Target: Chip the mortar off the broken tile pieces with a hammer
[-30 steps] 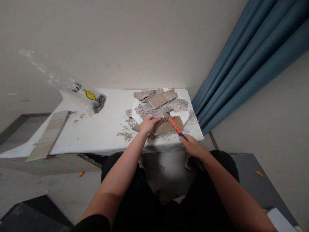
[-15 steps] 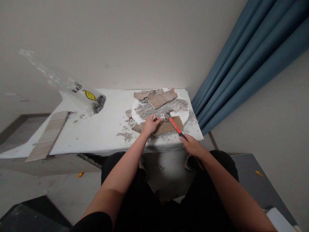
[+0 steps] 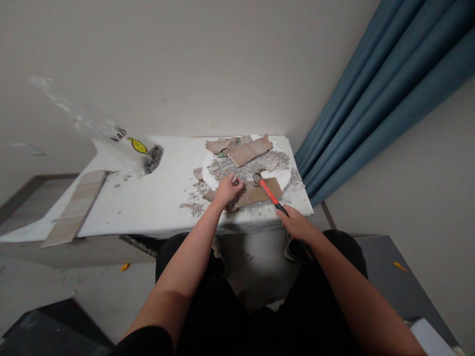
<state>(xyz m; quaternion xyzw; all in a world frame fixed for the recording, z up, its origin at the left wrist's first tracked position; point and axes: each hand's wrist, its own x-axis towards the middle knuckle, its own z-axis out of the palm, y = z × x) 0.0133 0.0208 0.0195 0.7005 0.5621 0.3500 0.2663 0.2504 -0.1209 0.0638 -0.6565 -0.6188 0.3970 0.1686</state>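
Note:
My right hand is wrapped round the black grip of a hammer with an orange-red shaft. The hammer's metal head rests over the near side of a round white plate, by a flat brown cardboard piece. My left hand is curled, thumb and fingers together, above the left end of that cardboard; what they hold, if anything, is too small to tell. Grey crumbled bits cover much of the plate. Torn brown pieces lie across its far side.
A clear plastic bag with dark grey contents stands on the white-covered table. A cardboard strip overhangs the left front edge. Blue curtains hang at the right, and a wall rises behind the table.
My left hand has drawn back slightly to the left, away from the hammer head, and its fingers are more curled. The hammer and my right hand have stayed in place.

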